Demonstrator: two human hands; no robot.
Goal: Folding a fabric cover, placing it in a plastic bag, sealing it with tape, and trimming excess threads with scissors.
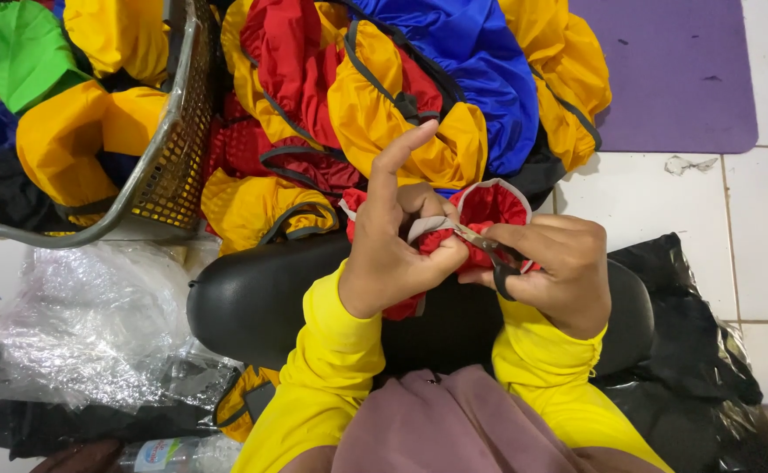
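Left hand pinches the grey trim of a red fabric pouch over a black cushion, index finger raised. Right hand grips small scissors, blades at the trim.

The red pouch is thin, smooth cloth with a grey fabric edge. The small scissors show shiny metal blades and black plastic handles. The cushion looks like glossy black leatherette. The basket is grey mesh. The floor has glossy white tiles.
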